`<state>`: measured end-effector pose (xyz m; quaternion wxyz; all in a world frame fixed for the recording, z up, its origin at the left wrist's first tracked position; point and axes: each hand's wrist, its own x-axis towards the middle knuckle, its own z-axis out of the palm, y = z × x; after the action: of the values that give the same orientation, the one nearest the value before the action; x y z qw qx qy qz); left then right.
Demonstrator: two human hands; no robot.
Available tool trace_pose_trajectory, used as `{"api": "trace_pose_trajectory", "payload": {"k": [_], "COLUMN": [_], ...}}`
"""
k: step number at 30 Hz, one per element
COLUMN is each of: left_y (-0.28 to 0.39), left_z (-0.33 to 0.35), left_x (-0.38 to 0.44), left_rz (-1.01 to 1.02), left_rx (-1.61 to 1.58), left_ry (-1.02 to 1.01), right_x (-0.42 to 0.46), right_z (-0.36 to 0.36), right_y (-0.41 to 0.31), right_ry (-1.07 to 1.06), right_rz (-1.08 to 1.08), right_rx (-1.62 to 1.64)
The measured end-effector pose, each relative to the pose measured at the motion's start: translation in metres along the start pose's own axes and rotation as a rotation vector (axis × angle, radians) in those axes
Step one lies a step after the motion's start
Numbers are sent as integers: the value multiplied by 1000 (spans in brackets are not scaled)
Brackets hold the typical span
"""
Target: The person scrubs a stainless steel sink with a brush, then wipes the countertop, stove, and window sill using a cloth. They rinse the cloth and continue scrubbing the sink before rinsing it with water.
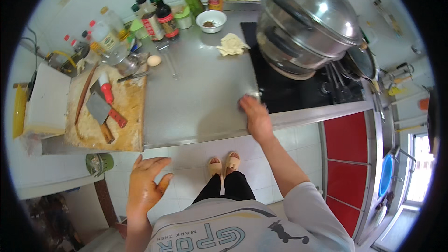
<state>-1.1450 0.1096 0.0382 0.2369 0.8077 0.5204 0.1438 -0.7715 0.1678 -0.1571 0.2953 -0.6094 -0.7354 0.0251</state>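
Observation:
My left hand (pixel 147 182) hangs in the air in front of the counter's edge, empty, fingers apart and with a wet sheen on the skin. Slightly blurred, my right hand (pixel 258 119) reaches over the steel countertop (pixel 196 94) beside the black hob (pixel 290 98). A dark edge shows at its fingertips; whether something lies under them is hidden. Farther back, a crumpled pale cloth (pixel 232 44) lies near the hob. Behind it stands a white bowl (pixel 211 21) with a little brown matter inside. An egg (pixel 154 60) rests by the cutting board.
On the wooden cutting board (pixel 129 126) lie a cleaver (pixel 99 106), a second knife, a red-handled tool (pixel 106 89) and a thin rolling pin (pixel 85 94). Several bottles (pixel 166 19) line the wall. A large steel steamer (pixel 301 31) stands on the hob. Below is a green bin (pixel 108 161).

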Motion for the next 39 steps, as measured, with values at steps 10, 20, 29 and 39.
{"api": "trace_pose_trajectory", "payload": {"k": [10,20,29,39], "left_y": [20,106,238,325], "left_z": [16,50,121,163], "left_x": [37,86,128,149], "left_rz": [127,184,177,184], "left_rx": [-2,81,80,101], "left_ry": [-35,-57,-155,-161], "right_x": [-49,-33,-70,-164], "right_z": [-61,-111,-115,-253], "right_y": [117,171,183,287], "right_ry": [551,401,92,421], "right_rz": [558,465,112,1051], "right_rx": [143,-74,123,1653]}}
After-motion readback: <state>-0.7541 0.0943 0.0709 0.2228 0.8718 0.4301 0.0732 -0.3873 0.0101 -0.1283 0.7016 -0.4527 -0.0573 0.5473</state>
